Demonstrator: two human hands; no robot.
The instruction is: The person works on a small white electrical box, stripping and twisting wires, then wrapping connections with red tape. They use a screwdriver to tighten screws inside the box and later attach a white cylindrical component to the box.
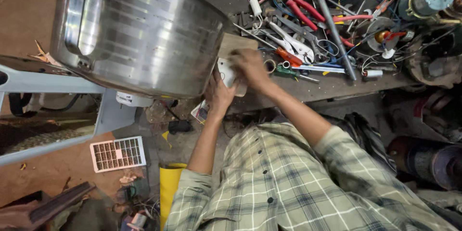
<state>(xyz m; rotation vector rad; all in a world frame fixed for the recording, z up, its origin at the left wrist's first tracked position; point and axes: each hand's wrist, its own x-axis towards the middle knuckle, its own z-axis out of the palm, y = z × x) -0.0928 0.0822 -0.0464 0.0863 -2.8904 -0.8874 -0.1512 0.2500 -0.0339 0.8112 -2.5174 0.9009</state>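
My left hand point(219, 94) and right hand point(250, 65) both grip the small white box point(227, 74) between them. It could slip if I bump the steel drum point(144, 34) just left.

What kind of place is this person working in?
Most likely a small repair workshop. A wooden workbench is strewn with pliers, screwdrivers and loose wires, a large steel drum stands beside it, and both hands hold a small white part.
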